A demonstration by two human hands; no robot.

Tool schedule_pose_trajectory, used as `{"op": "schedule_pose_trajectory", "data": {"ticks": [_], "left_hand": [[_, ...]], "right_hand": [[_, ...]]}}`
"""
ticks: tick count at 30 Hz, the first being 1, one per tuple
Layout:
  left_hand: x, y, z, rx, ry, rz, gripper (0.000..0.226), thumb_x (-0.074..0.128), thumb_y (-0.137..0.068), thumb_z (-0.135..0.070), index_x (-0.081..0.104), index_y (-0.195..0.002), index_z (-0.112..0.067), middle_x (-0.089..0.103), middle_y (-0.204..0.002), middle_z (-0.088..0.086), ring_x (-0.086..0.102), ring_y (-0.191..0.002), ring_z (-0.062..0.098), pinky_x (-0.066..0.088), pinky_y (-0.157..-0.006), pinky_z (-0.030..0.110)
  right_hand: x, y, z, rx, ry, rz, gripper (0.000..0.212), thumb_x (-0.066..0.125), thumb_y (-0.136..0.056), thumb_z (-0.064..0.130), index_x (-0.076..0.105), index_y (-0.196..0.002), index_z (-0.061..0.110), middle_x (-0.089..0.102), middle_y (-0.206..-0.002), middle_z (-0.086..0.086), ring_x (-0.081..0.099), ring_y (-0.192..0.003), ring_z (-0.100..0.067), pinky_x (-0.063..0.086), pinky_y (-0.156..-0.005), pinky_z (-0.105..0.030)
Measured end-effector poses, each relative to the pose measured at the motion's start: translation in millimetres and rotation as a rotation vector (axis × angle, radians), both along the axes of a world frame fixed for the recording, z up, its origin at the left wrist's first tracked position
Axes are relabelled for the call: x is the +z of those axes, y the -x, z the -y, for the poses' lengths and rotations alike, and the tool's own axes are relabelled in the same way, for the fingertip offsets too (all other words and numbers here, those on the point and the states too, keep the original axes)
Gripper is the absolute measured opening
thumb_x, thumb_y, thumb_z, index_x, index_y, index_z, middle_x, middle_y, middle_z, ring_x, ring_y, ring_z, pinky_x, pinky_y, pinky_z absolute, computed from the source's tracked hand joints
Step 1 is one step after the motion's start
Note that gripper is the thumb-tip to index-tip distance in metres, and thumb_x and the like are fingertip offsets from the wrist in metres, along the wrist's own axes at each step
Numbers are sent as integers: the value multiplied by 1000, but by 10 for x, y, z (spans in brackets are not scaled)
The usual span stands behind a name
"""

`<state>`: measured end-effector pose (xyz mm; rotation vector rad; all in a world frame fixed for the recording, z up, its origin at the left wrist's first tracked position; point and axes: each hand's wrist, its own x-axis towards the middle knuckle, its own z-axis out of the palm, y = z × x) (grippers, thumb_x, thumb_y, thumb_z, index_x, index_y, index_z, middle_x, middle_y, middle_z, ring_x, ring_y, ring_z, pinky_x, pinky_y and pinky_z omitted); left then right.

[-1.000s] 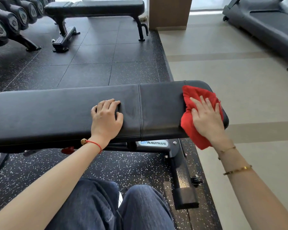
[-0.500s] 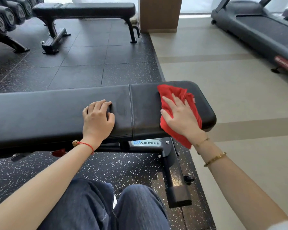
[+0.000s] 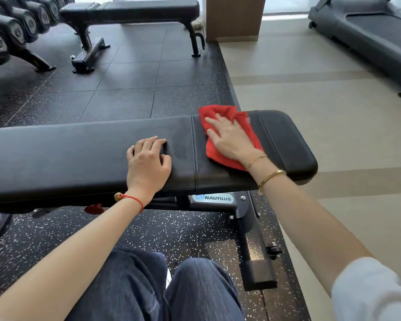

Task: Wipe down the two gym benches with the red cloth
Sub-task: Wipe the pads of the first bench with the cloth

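Right hand [image 3: 230, 137] presses flat, fingers spread, on crumpled red cloth [image 3: 227, 117] atop long black padded bench [image 3: 67, 154]; unwiped length runs leftward past resting, loosely curled left hand [image 3: 147, 163].

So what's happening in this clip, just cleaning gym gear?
A person is wiping the near bench with a red cloth. The right hand lies flat on the cloth, pressing it to the shorter pad section near the seam, while the left hand rests bare on the longer pad as a brace. The far bench, beside the dumbbell rack, has nobody at it.
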<state>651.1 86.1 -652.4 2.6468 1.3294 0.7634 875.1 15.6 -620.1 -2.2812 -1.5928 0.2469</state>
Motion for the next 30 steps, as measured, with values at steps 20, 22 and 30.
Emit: {"op": "schedule_pose_trajectory", "data": {"ticks": [20,22,30], "left_hand": [[4,-7,12,12,4,-10,41,49,-88,-23,58,-128,-18,56,-137,2,45,-130,23,27,-112,45],[6,-7,12,17,5,-6,42,48,-87,-23,59,-127,-18,56,-137,3,45,-130,23,27,-112,45],[-3,30,14,-14,-3,-5,47,42,-86,-26,59,-129,-14,56,-140,3,45,-132,24,29,-114,48]], "right_hand": [[4,-119,-135,-95,30,9,48,34,-100,41,36,-147,30,19,-161,-5,19,-147,-23,10,-120,-43],[-11,299,-204,35,10,27,47,35,-100,42,38,-145,31,21,-160,-3,20,-147,-22,9,-120,-42],[-135,837,536,224,-130,118,46,38,-98,43,39,-143,35,29,-157,5,22,-146,-17,10,-121,-40]]}}
